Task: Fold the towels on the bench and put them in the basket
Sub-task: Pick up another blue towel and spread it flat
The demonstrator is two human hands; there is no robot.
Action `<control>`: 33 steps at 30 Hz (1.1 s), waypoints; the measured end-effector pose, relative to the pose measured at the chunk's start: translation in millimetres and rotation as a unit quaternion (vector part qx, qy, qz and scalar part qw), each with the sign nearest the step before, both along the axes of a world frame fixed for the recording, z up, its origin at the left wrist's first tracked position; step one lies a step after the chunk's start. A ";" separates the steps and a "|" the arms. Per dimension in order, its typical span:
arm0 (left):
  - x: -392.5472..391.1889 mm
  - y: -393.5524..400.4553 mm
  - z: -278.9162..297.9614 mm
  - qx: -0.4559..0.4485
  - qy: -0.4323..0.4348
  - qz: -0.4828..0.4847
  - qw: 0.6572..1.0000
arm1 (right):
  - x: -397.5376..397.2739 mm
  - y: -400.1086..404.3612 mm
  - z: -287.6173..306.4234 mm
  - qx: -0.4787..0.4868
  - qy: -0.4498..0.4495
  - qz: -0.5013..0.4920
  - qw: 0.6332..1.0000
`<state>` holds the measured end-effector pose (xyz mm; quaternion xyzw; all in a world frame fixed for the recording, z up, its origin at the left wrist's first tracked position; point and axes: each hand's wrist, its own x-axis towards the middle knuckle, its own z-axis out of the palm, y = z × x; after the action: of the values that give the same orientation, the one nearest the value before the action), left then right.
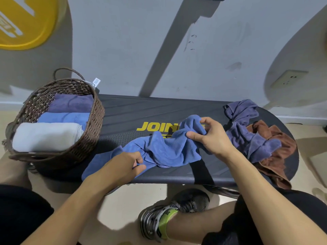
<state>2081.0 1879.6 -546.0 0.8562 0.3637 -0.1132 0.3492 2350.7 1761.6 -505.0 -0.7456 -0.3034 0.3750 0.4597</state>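
Note:
A crumpled blue towel (166, 149) lies across the middle of the dark bench (134, 110). My left hand (127, 165) pinches its near left edge. My right hand (210, 137) grips a bunched fold at its right end. To the right lie a crumpled purple towel (247, 129) and a brown towel (277, 156) that hangs over the bench's end. The woven basket (95, 121) stands on the bench's left end and holds three folded towels: white (46, 137), blue (65, 118) and purple (72, 103).
A grey wall rises right behind the bench, with a socket (288, 78) at the right. My shoe (169, 214) and knees are on the floor below the bench's near edge. A yellow sign (24, 20) is at the top left.

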 end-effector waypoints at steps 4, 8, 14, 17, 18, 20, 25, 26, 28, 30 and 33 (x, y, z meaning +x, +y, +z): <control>1.8 -8.8 8.0 -0.007 0.003 -0.001 1.000 | -13.1 0.2 12.2 0.036 0.001 -0.011 0.999; 14.3 -16.0 21.5 0.100 -0.158 0.039 0.982 | -31.3 1.9 14.7 0.026 -0.045 0.038 0.998; 29.2 -29.0 50.8 0.025 -0.312 -0.012 0.950 | -59.3 -0.9 22.0 0.020 -0.129 0.222 0.966; 31.8 -34.0 55.4 -0.065 -0.296 -0.028 0.953 | -65.0 -5.0 28.0 0.013 -0.128 0.304 0.944; 31.8 -33.5 55.6 -0.077 -0.284 -0.021 0.955 | -64.5 -5.8 29.2 0.008 -0.130 0.312 0.941; 29.9 -30.3 56.2 -0.060 -0.258 -0.010 0.964 | -61.9 -6.9 30.6 0.002 -0.105 0.305 0.947; 26.6 -19.8 60.7 -0.002 -0.240 -0.010 0.971 | -48.3 -6.5 35.4 0.009 -0.090 0.267 0.960; 26.0 -16.7 61.8 0.012 -0.247 -0.011 0.969 | -44.4 -6.3 36.5 0.007 -0.090 0.263 0.960; 24.4 -9.7 65.1 0.041 -0.251 -0.011 0.967 | -34.7 -6.9 37.3 0.002 -0.095 0.252 0.963; 22.2 -2.4 68.5 0.055 -0.239 -0.004 0.969 | -24.5 -7.8 38.7 -0.003 -0.110 0.235 0.966; 18.8 5.9 70.2 0.061 -0.218 0.008 0.974 | -11.1 -9.4 39.9 -0.002 -0.129 0.211 0.969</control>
<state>2099.8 1885.4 -475.9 0.8769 0.2921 0.1014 0.3680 2339.5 1752.3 -465.1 -0.7080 -0.5095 0.3646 0.3257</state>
